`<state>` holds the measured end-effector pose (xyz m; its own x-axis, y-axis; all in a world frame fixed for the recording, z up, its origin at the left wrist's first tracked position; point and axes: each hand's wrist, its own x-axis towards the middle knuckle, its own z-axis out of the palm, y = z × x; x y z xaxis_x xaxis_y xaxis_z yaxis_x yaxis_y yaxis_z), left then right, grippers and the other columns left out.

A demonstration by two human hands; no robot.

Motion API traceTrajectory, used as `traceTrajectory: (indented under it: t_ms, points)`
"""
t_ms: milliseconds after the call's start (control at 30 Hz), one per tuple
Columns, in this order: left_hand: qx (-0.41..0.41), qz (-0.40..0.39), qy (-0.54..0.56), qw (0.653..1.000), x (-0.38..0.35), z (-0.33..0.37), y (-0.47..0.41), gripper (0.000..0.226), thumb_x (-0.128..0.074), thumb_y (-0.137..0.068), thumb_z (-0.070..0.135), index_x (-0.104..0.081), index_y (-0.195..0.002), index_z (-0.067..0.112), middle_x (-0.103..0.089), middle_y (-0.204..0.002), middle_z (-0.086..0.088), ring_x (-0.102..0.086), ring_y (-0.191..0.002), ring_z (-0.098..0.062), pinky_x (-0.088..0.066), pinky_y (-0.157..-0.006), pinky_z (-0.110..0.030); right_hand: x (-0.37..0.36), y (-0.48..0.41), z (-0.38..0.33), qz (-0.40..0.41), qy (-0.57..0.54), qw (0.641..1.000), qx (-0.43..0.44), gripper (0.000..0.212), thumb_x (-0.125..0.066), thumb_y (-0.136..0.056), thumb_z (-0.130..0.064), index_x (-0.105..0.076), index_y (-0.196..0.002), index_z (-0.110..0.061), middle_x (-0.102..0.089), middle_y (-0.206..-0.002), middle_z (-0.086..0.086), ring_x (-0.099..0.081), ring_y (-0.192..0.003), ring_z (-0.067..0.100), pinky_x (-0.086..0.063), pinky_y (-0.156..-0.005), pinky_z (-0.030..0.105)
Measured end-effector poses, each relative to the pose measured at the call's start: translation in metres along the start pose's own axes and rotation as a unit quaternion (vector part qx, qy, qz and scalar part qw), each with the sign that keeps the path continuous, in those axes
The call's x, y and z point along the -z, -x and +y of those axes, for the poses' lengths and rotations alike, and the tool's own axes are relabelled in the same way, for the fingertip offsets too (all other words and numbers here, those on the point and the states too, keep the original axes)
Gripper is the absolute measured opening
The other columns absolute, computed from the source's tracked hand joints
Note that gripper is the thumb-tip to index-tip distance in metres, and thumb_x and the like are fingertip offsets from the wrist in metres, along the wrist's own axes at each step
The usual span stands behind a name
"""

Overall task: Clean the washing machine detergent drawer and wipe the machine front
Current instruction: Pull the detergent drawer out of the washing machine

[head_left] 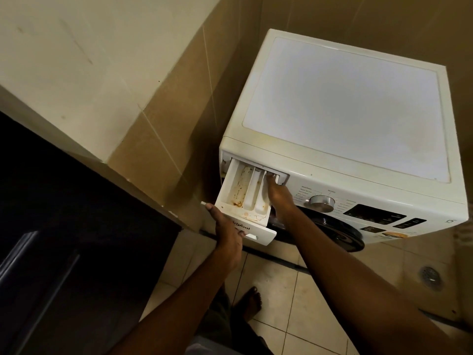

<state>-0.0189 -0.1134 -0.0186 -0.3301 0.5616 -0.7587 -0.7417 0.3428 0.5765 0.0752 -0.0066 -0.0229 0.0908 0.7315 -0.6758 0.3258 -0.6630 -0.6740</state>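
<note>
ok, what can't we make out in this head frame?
All head view:
- Right hand: fingertips buried at the back of the stained white plastic detergent drawer; whether they press a catch is unclear.
- Left hand: fingers partly tucked under the drawer's front panel, which it grips.
- Labels round the silver dial: too small, blurred.
- Dark round door: mostly covered by the right forearm.

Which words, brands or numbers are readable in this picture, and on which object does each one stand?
"irlpool": front of the detergent drawer, first letters hidden under the left hand.
Labels around the dial: too small to read.
Markings on the display panel: blurred, not readable.
</note>
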Motion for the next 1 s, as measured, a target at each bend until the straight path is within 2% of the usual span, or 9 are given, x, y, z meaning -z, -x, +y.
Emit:
traceTrajectory:
  t_ms: [100, 233, 400, 500, 567, 700, 767, 833, 1000]
  points:
    - [-0.005, -0.009, -0.003, 1.0, 0.003, 0.0, 0.001, 0.096, -0.025, -0.064, 0.084, -0.043, -0.141, 0.03, -0.057, -0.126, -0.001, -0.056, -0.111, -0.026, -0.047, -0.094, -0.047, -0.005, -0.007, -0.005, -0.002, -0.052, 0.998, -0.02, 0.066, -0.043, -0.098, -0.054, -0.047, -0.138, -0.002, -0.057, -0.129, 0.014, -0.053, -0.107, 0.028, -0.043, -0.095, 0.039]
    - [-0.001, -0.004, 0.007, 1.0, 0.01, 0.001, 0.006, 0.093, -0.024, -0.07, 0.083, -0.04, -0.145, 0.03, -0.055, -0.132, 0.0, -0.051, -0.123, -0.03, -0.042, -0.102, -0.055, -0.012, -0.004, 0.007, -0.006, -0.145, 0.987, -0.064, 0.092, -0.055, -0.073, -0.071, -0.048, -0.139, -0.008, -0.059, -0.132, 0.011, -0.058, -0.114, 0.032, -0.046, -0.103, 0.047]
    - [-0.012, -0.008, -0.01, 1.0, 0.045, -0.004, 0.025, 0.076, -0.023, -0.083, 0.079, -0.047, -0.137, 0.031, -0.063, -0.128, -0.003, -0.062, -0.112, -0.028, -0.053, -0.087, -0.045, -0.021, 0.03, 0.033, -0.002, -0.132, 0.99, -0.044, 0.056, -0.054, -0.089, -0.062, -0.063, -0.115, -0.012, -0.066, -0.112, 0.008, -0.063, -0.1, 0.025, -0.051, -0.093, 0.042]
    - [-0.022, 0.002, -0.029, 0.999, 0.068, -0.002, 0.035, 0.099, -0.039, -0.057, 0.097, -0.054, -0.132, 0.034, -0.067, -0.127, -0.006, -0.067, -0.11, -0.031, -0.058, -0.087, -0.049, -0.028, 0.055, 0.049, -0.023, -0.123, 0.992, -0.02, 0.042, -0.051, -0.095, -0.058, -0.065, -0.095, -0.018, -0.071, -0.103, 0.008, -0.069, -0.093, 0.024, -0.056, -0.084, 0.04]
    - [-0.025, 0.019, -0.025, 0.999, 0.082, -0.001, 0.036, 0.096, -0.048, -0.047, 0.102, -0.061, -0.12, 0.041, -0.069, -0.124, -0.006, -0.067, -0.11, -0.034, -0.054, -0.094, -0.057, -0.033, 0.073, 0.053, -0.048, -0.119, 0.992, -0.009, 0.044, -0.047, -0.097, -0.057, -0.067, -0.099, -0.018, -0.073, -0.101, 0.007, -0.071, -0.088, 0.021, -0.056, -0.072, 0.033]
    - [-0.052, 0.028, -0.026, 0.998, 0.098, 0.02, 0.041, 0.065, -0.045, -0.078, 0.086, -0.067, -0.117, 0.04, -0.071, -0.121, -0.006, -0.068, -0.109, -0.035, -0.051, -0.096, -0.06, -0.034, 0.11, 0.058, -0.088, -0.135, 0.987, -0.011, 0.048, -0.04, -0.099, -0.057, -0.065, -0.111, -0.019, -0.073, -0.102, 0.002, -0.069, -0.086, 0.013, -0.049, -0.06, 0.024]
    - [-0.066, 0.023, -0.039, 0.997, 0.098, 0.031, 0.044, 0.069, -0.041, -0.081, 0.084, -0.067, -0.121, 0.033, -0.073, -0.118, -0.006, -0.07, -0.107, -0.034, -0.053, -0.095, -0.056, -0.029, 0.12, 0.062, -0.097, -0.15, 0.984, -0.015, 0.042, -0.037, -0.102, -0.052, -0.064, -0.111, -0.022, -0.072, -0.103, -0.002, -0.067, -0.087, 0.01, -0.047, -0.063, 0.025]
    - [-0.075, 0.019, -0.061, 0.995, 0.093, 0.045, 0.048, 0.083, -0.042, -0.073, 0.088, -0.069, -0.121, 0.026, -0.074, -0.115, -0.009, -0.07, -0.105, -0.035, -0.055, -0.093, -0.054, -0.019, 0.125, 0.067, -0.065, -0.184, 0.981, -0.005, 0.036, -0.041, -0.104, -0.043, -0.061, -0.121, -0.018, -0.07, -0.11, 0.0, -0.065, -0.097, 0.013, -0.045, -0.066, 0.023]
    - [-0.049, -0.046, -0.168, 0.983, 0.081, 0.066, 0.037, 0.095, -0.042, -0.067, 0.095, -0.072, -0.116, 0.02, -0.074, -0.112, -0.015, -0.07, -0.102, -0.038, -0.053, -0.093, -0.061, 0.034, 0.12, 0.073, 0.205, -0.191, 0.959, 0.038, 0.054, -0.06, -0.096, -0.028, -0.04, -0.141, -0.007, -0.054, -0.131, 0.01, -0.055, -0.116, 0.026, -0.045, -0.096, 0.037]
